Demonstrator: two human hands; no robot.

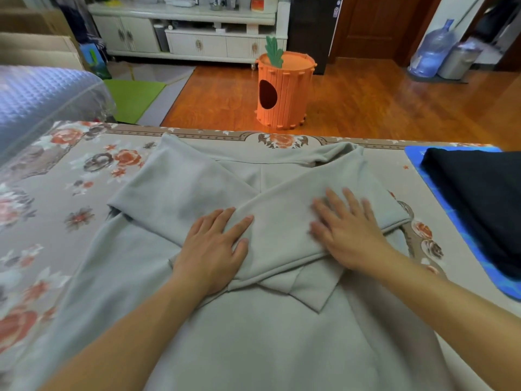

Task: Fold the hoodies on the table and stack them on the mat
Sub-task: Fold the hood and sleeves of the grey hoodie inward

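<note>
Both hands (279, 241) lie on the hoodie (253, 334), mat (451, 198) to its right.

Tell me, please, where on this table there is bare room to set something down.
Bare tablecloth lies left of the grey hoodie, and a thin strip runs between it and the blue mat. The middle is crowded: the left hand and right hand lie on the crossed sleeves. The black hoodie covers most of the mat.

Matt grey fleece hoodie (253, 334), printed floral tablecloth (56, 193), glossy wooden floor (366, 103).
</note>
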